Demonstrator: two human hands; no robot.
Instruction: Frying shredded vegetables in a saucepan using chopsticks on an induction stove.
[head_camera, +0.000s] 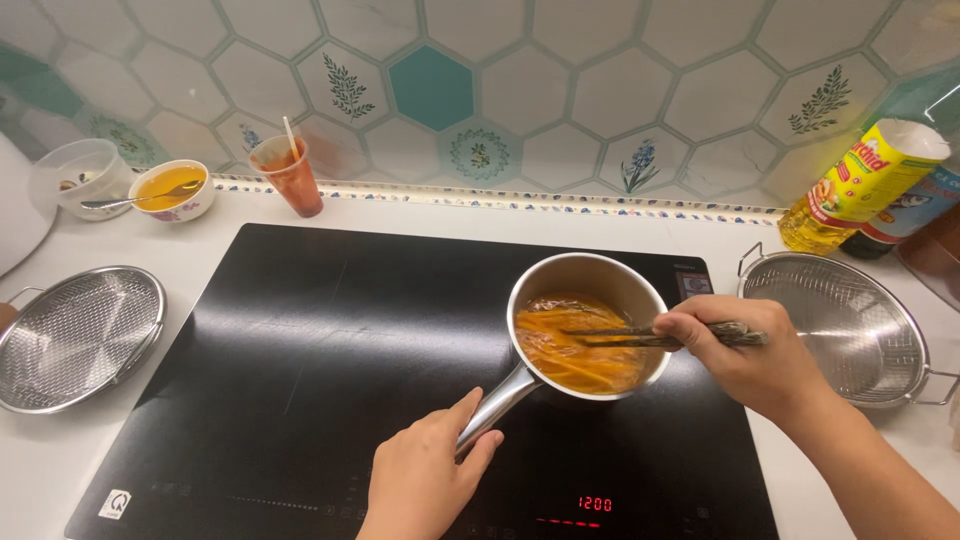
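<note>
Small steel saucepan (600, 290) sits on the black cooktop (330, 340), between both hands. Left hand (425, 475) is wrapped around its handle, right hand (745, 355) pinches chopsticks (640, 338) dipped into the orange mix (575, 355).

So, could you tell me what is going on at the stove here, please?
A person is stirring an orange mixture in a small steel saucepan on a black induction hob. The left hand has its grip on the pan's handle, while the right hand works dark chopsticks through the mixture. The hob's red display is lit.
</note>
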